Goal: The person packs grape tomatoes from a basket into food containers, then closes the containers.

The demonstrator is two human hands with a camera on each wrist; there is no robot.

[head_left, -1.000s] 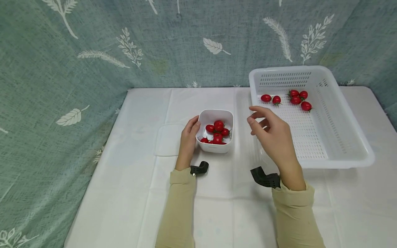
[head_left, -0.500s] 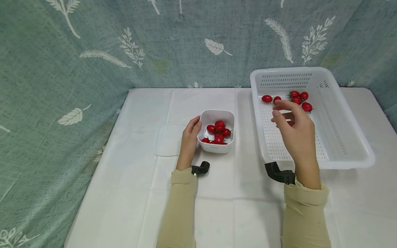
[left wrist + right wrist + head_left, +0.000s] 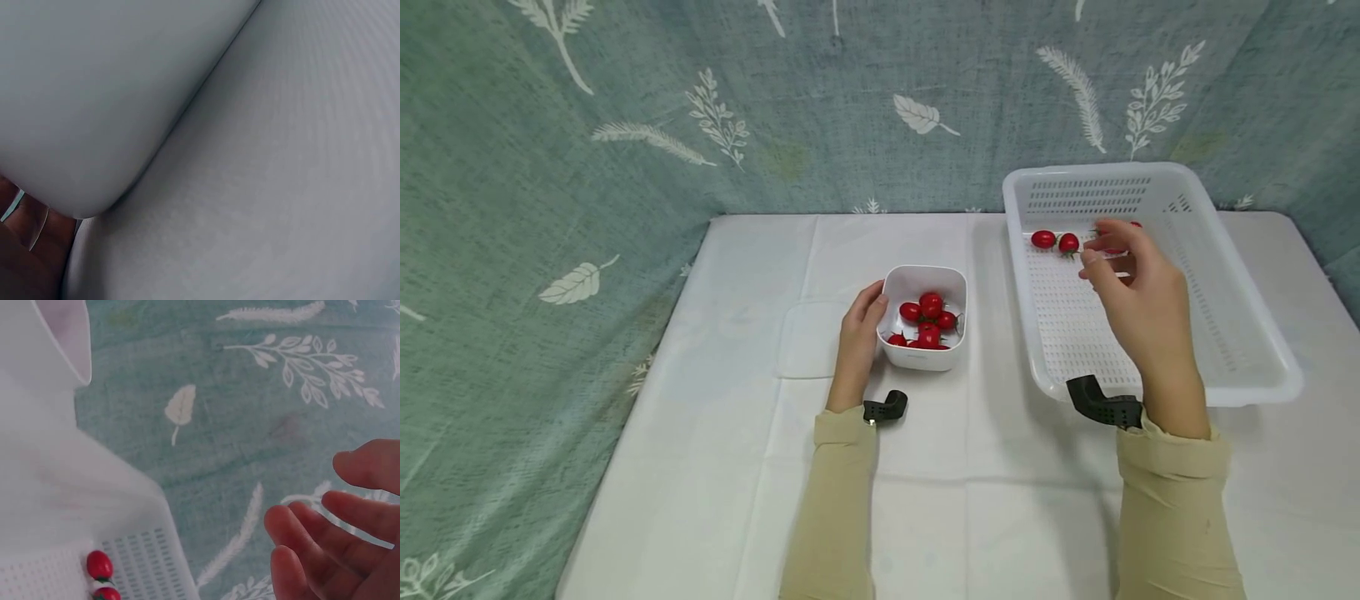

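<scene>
A square white plastic container (image 3: 921, 359) with several cherry tomatoes (image 3: 929, 315) inside stands on the table. My left hand (image 3: 854, 346) holds its left side, thumb at the rim; in the left wrist view the fingers (image 3: 37, 231) lie against its outer wall. My right hand (image 3: 1146, 304) hovers over the white slotted basket (image 3: 1247, 333), fingers loosely bent and apart with nothing between them, as the right wrist view shows. Beyond its fingertips are more cherry tomatoes, partly hidden by the hand. Two tomatoes (image 3: 1056, 242) lie in plain sight to its left.
A clear flat lid (image 3: 805, 340) lies on the white-covered table (image 3: 700, 467), left of the container. Behind the table hangs a green leaf-print cloth (image 3: 820, 108). The basket's raised walls surround the tomatoes at the back right.
My right hand has moved right and away from me, from the basket's left edge to over the tomato cluster. My left hand and the container have stayed in place.
</scene>
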